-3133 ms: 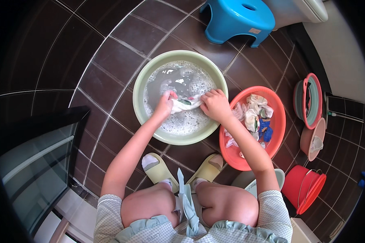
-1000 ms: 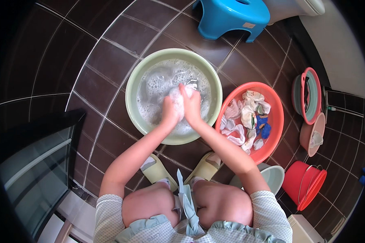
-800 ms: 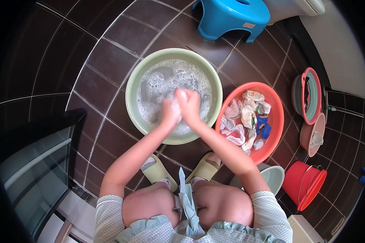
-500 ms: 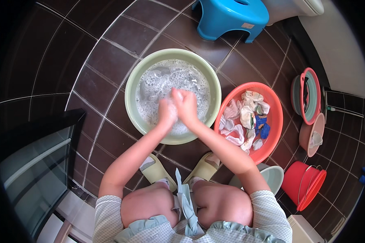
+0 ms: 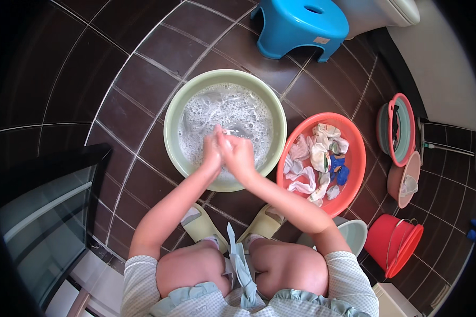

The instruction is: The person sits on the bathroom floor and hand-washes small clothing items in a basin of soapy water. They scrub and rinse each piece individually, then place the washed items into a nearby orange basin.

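A pale green basin [image 5: 172,138] of sudsy water [image 5: 227,108] stands on the floor in front of me. Over its near half my left hand [image 5: 212,153] and my right hand [image 5: 238,154] are pressed together, both with curled fingers. Whatever lies between them, if anything, is hidden. Under the foam a pale, blurry shape shows toward the far side; I cannot tell what it is. To the right, close beside the green basin, an orange-red basin [image 5: 358,174] holds several small crumpled cloths [image 5: 322,153], white, patterned and blue.
A blue plastic stool [image 5: 301,24] stands at the far right. Along the right side are a pink-rimmed basin [image 5: 405,129], a pink tub [image 5: 399,185], a red bucket [image 5: 388,238] and a grey-green basin [image 5: 357,235]. My slippered feet [image 5: 203,230] are close to the green basin.
My joined hands have shifted slightly toward me and still press together. The basins sit a little differently in view, as the head view has moved slightly.
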### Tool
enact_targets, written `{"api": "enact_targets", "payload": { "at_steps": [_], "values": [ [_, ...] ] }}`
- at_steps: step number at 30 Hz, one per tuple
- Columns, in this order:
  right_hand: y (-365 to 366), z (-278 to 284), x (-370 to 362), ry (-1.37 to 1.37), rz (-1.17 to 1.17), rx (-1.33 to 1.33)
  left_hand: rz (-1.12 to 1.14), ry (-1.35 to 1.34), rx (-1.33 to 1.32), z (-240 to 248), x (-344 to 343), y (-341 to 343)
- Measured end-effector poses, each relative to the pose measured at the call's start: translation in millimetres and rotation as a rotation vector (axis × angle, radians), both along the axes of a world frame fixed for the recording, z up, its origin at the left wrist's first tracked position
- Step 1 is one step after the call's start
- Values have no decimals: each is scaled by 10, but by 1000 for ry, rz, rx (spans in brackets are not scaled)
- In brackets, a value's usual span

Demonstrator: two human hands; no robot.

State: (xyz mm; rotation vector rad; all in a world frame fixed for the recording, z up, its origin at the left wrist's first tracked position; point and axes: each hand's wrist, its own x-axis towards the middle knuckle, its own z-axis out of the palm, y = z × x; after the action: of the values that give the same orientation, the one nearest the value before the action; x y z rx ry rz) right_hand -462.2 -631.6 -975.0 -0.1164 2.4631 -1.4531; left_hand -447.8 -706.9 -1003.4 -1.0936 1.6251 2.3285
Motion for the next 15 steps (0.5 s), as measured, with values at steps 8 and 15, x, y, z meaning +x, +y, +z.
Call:
{"api": "enact_targets", "payload": {
  "at_steps": [8, 15],
  "values": [
    [344, -267, -413, 141, 128, -26, -274, -114, 315, 189, 151, 128],
    [659, -426, -642, -876, 351, -813, -480, -7, 398, 330, -122, -292]
  ]
}}
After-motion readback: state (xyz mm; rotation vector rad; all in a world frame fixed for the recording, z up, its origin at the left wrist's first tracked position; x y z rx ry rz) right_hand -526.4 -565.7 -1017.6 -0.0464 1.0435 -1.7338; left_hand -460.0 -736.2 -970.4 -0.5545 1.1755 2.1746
